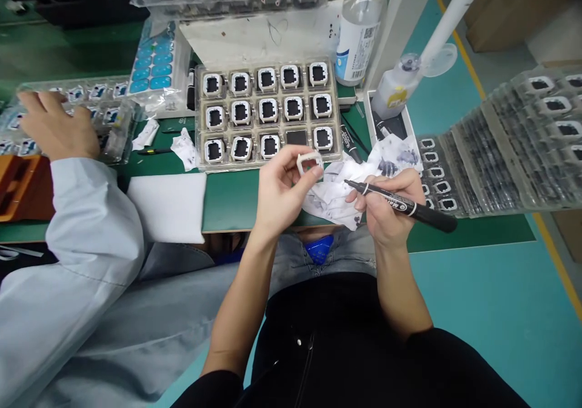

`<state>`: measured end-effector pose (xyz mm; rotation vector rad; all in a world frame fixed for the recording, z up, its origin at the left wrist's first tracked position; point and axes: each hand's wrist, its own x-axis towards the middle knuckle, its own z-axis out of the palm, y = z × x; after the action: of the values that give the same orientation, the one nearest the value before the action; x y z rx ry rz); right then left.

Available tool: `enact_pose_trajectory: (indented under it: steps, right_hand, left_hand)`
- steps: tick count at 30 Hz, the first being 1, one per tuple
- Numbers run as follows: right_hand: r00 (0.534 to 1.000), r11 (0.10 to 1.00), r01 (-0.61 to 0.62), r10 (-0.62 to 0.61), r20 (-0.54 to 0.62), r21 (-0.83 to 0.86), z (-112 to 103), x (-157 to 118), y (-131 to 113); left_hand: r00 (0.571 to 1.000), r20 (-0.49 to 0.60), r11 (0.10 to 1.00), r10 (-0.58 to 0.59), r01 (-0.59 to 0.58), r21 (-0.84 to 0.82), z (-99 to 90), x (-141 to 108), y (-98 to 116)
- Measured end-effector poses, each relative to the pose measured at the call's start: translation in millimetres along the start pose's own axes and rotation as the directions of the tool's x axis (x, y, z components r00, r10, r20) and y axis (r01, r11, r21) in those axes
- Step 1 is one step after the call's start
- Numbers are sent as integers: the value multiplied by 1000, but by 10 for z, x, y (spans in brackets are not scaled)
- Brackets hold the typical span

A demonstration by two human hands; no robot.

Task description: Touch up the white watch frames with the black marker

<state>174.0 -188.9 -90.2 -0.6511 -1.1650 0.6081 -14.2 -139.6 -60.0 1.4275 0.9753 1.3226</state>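
My left hand [282, 191] pinches a small white watch-case frame [310, 160] between thumb and fingers, just above the table's front edge. In my right hand [391, 208] is a black marker pen [404, 205], uncapped, its tip pointing left toward the frame but apart from it. Below and between both hands lies a crumpled white cloth [339, 187] with dark ink stains. Behind my left hand stands a clear plastic tray [268, 160] holding rows of similar white frames; one pocket [297, 137] in its front row has no frame.
Stacked trays [500, 147] of frames stand at the right. A clear bottle [359, 32] and a pump bottle [395, 86] stand behind. At the left, a co-worker's hand [61, 123] reaches over another tray. A white pad [168, 207] lies between us.
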Motion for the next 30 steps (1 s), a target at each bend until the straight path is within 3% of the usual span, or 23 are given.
enact_pose_trajectory:
  steps: [5, 13, 18, 23, 30]
  right_hand:
    - [999, 991, 22, -28, -42, -135, 107, -71, -36]
    - [994, 983, -42, 24, -102, -176, 317, -146, -135]
    - [995, 987, -62, 49, -90, -151, 328, -111, -150]
    - [999, 989, -43, 40, -24, -139, 322, -92, -135]
    - [1000, 948, 21, -18, 15, -316, 312, -119, -116]
  left_hand:
    - [990, -11, 980, -141, 138, -142, 81, -337, 3]
    - [946, -30, 920, -323, 306, -246, 90, -326, -43]
    - [951, -13, 915, -308, 292, -278, 94, -329, -42]
    - [972, -78, 956, -223, 202, -215, 154, -351, -29]
    - [967, -86, 965, -241, 228, -132, 184, -393, -15]
